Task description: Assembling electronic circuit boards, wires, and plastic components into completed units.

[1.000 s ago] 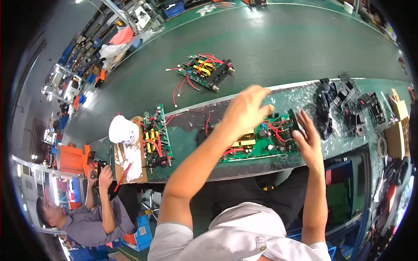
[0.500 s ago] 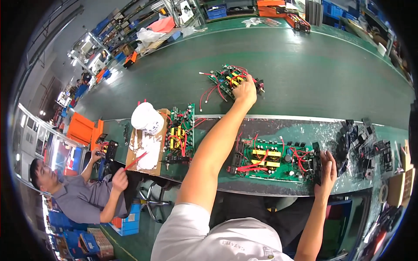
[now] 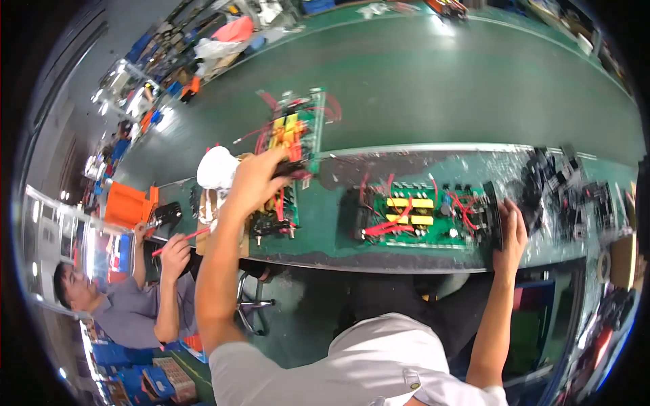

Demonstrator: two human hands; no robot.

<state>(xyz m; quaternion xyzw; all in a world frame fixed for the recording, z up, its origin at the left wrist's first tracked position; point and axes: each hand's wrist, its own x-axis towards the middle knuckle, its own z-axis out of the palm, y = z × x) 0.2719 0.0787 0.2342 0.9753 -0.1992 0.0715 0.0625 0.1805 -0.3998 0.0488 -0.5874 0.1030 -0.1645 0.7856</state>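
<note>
My left hand (image 3: 258,177) reaches to the left, its fingers closed on the dark near end of a green circuit board (image 3: 313,128) with yellow transformers and red wires. That board is motion-blurred and lies across the belt's near edge. Just below it, partly hidden by my hand and forearm, another circuit board (image 3: 276,223) rests on the bench beside the cardboard box. My right hand (image 3: 512,227) is at the right end of a third circuit board (image 3: 409,233), gripping its upright black end panel (image 3: 493,215); the thumb is mostly hidden. This board lies flat before me.
A white tub (image 3: 217,168) stands on a cardboard box (image 3: 233,245) at left. Beyond it, a co-worker (image 3: 139,298) holds a red stick (image 3: 181,241) near an orange case (image 3: 127,203). Black plastic parts (image 3: 562,196) pile up at right. A wide green belt (image 3: 433,88) runs behind the bench.
My left hand has moved left and nearer, bringing the board from the belt's middle toward the tub. My right hand stays at the front board's end panel. The view has shifted slightly.
</note>
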